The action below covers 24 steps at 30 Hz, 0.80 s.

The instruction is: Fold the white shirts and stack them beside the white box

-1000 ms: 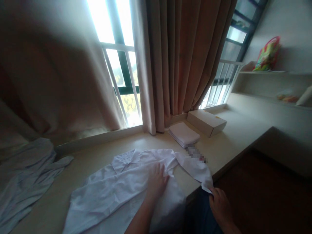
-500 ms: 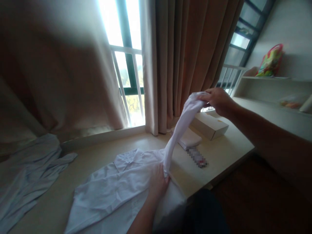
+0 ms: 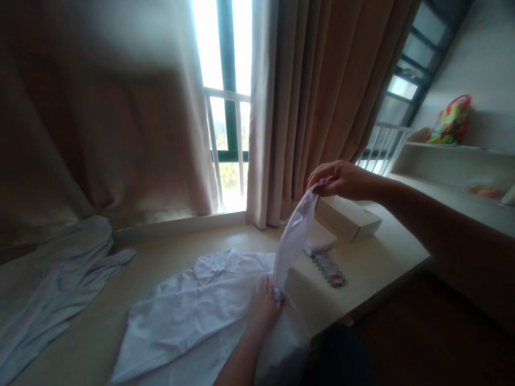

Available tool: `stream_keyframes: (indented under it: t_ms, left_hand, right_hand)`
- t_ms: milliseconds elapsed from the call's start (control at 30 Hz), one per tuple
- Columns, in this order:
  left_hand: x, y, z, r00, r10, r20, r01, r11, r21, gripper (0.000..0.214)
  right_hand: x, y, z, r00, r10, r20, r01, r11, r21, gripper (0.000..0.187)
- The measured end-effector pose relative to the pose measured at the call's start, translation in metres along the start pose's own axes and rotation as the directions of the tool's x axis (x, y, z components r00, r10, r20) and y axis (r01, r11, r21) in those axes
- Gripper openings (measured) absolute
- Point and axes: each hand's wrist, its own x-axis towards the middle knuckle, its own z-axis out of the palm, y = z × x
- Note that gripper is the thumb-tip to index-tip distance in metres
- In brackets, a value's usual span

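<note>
A white collared shirt lies on the pale surface, its collar at the far side. My left hand rests flat on it at the base of the raised sleeve, fingers stretched out and slightly apart. Up in the air, my right hand is closed on the end of the white sleeve, pinching the cloth between thumb and fingers. The sleeve rises slanting between my two hands. The shirt's near right part is blurred.
Crumpled pale clothing lies at the left. Beyond the sleeve are folded white cloth, a pixelated item and a white box. Curtains hang behind. The surface ends at a front edge on the right.
My right hand has moved left and slightly down with the sleeve end, turning its fingers downward. The sleeve now bows wider. My left hand stays on the shirt; the whole view has shifted slightly.
</note>
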Motion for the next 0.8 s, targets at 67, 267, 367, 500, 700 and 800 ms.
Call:
stream_keyframes:
  t_ms: [67, 267, 367, 500, 700, 800]
  left_hand:
    - [0.0, 0.0, -0.001, 1.0, -0.003, 0.011, 0.003, 1.0, 0.0, 0.081]
    - [0.0, 0.0, -0.002, 1.0, -0.011, 0.023, 0.011, 1.0, -0.013, 0.079]
    - [0.0, 0.001, -0.004, 0.999, -0.02, 0.032, 0.021, 1.0, -0.004, 0.078]
    - [0.0, 0.003, -0.006, 0.999, -0.026, 0.039, 0.026, 1.0, -0.005, 0.077]
    - [-0.001, 0.001, -0.005, 1.0, -0.01, 0.015, 0.011, 1.0, -0.026, 0.079]
    - [-0.001, 0.0, -0.003, 1.0, -0.01, 0.014, 0.011, 0.999, -0.041, 0.079]
  right_hand:
    - [0.0, -0.01, -0.008, 0.999, -0.034, 0.039, 0.035, 0.999, -0.012, 0.01]
    - [-0.006, -0.021, -0.023, 0.992, -0.122, -0.01, 0.122, 0.992, 0.017, 0.019]
    - [-0.009, -0.02, -0.026, 0.997, -0.078, -0.021, 0.079, 0.997, 0.02, 0.02]
    - [-0.011, -0.024, -0.023, 0.999, 0.028, -0.032, -0.027, 0.999, 0.046, 0.018]
    - [-0.006, -0.036, -0.004, 0.989, 0.136, -0.057, -0.125, 0.979, 0.158, 0.016]
    - [0.001, -0.041, 0.004, 0.992, 0.102, -0.08, -0.085, 0.977, 0.194, 0.016]
